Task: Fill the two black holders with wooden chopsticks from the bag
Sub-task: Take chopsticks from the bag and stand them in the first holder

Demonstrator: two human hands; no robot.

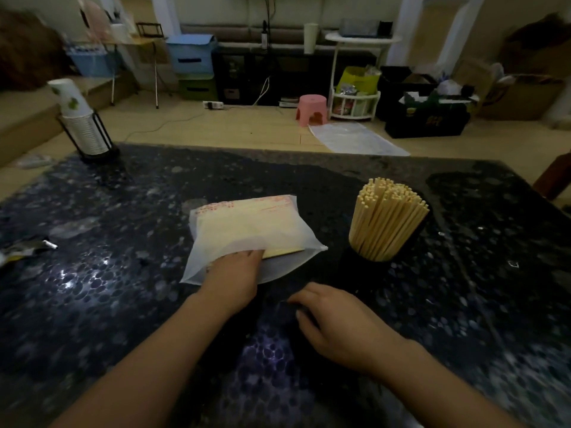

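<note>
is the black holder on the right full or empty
Full: wooden chopsticks pack the black holder, standing upright and fanning out above its rim.

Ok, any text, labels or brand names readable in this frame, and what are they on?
None can be read.
Bag: red print along its far edge, too blurred to read.
Black crate on the floor: yellowish markings, too small and dark.
Yellow-green bag by the white rack: print too small.

No text can be read. The bag (pixel 247 230) on the table carries red printing along its far edge, too blurred to make out. A black box (pixel 429 120) on the floor bears yellowish marks, also illegible. The paper cups (pixel 72 100) show green leaf shapes, no words.
</note>
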